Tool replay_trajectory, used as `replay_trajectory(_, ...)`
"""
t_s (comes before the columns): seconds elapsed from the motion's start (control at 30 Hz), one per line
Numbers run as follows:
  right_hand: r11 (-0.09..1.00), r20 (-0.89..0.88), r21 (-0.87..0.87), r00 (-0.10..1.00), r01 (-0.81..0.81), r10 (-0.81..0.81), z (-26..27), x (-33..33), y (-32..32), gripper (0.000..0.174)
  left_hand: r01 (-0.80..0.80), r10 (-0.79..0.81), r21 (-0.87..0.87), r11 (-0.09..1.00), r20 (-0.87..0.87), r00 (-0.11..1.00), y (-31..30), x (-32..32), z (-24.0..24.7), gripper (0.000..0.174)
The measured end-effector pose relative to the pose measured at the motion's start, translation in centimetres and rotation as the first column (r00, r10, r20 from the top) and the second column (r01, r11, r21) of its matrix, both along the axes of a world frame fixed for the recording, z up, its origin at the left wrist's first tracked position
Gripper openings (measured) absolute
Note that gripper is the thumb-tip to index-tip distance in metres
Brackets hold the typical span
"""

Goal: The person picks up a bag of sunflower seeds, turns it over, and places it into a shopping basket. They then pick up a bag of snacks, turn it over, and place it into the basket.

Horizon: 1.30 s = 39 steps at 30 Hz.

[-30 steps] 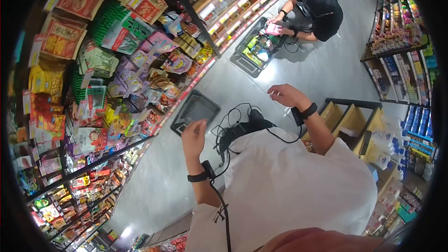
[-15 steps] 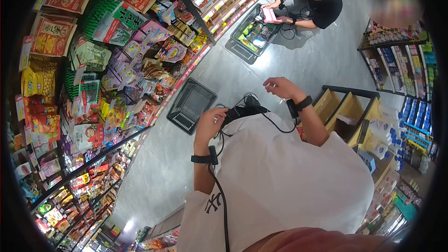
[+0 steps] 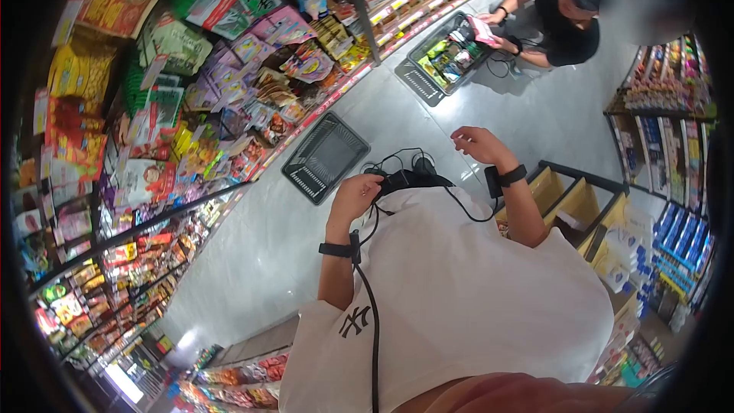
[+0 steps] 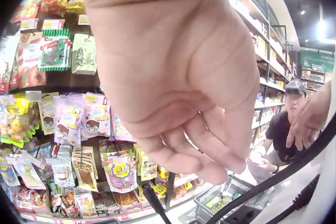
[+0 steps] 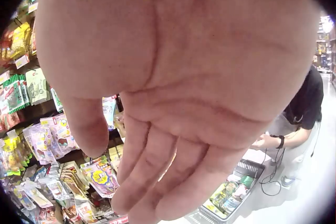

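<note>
My left hand (image 3: 356, 197) is held in front of my waist with its fingers loosely curved and nothing in it. In the left wrist view the palm of that hand (image 4: 173, 82) faces the camera. Out ahead of my body is my right hand (image 3: 482, 145), also holding nothing, its fingers relaxed. The right wrist view shows its bare palm (image 5: 184, 61), thumb apart from the fingers. Nearest to my left hand, a dark basket (image 3: 330, 154) with slatted sides stands on the floor beside the shelf, with nothing seen inside.
Hanging snack packets (image 3: 229, 0) fill the shelf along the left. Ahead, a crouching person (image 3: 558, 23) holds a pink packet (image 3: 481, 30) over a second basket (image 3: 420, 84) of goods. Wooden bins (image 3: 562, 195) stand to my right. Black cables (image 3: 370, 298) run along my arms.
My left hand has moved inward, away from the near basket and closer to my waist. My right hand stays much the same. The crouching person has lifted their head, still holding the pink packet.
</note>
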State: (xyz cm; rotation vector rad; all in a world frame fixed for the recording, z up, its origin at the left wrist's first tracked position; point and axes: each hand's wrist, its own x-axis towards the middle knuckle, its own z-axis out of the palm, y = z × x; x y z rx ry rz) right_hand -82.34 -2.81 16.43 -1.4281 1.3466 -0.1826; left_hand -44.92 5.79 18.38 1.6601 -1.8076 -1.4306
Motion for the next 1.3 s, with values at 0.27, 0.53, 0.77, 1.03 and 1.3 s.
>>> replay_trajectory(0.27, 0.999, -0.035, 0.030, 0.999, -0.031, 0.032, -0.3, -0.5, -1.4, 0.030, -0.061, 0.061, 0.119, 0.991, 0.002, 0.998, 0.4, -0.7, -0.2, 0.026)
replay_trajectory(0.53, 0.998, 0.030, 0.018, 0.998, -0.057, 0.057, -0.8, -0.6, -2.1, 0.029, -0.100, 0.101, 0.166, 0.981, 0.005, 0.995, 0.0, -1.6, 0.7, 0.026)
replay_trajectory(0.77, 0.997, -0.007, 0.021, 0.997, -0.080, 0.080, -1.6, -1.2, -1.5, 0.029, -0.119, 0.110, 0.154, 0.981, 0.065, 0.992, 0.5, -2.8, 0.1, 0.028)
replay_trajectory(1.03, 0.995, -0.046, 0.017, 0.994, -0.102, 0.103, -2.7, -2.2, -0.6, 0.029, -0.127, 0.105, 0.228, 0.965, 0.106, 0.989, 1.0, -4.2, -0.5, 0.033)
replay_trajectory(1.3, 0.996, -0.055, -0.002, 0.995, -0.086, 0.086, -2.1, -3.0, 0.6, 0.032, -0.032, 0.021, 0.185, 0.982, 0.061, 0.998, 1.0, -4.5, -1.6, 0.035)
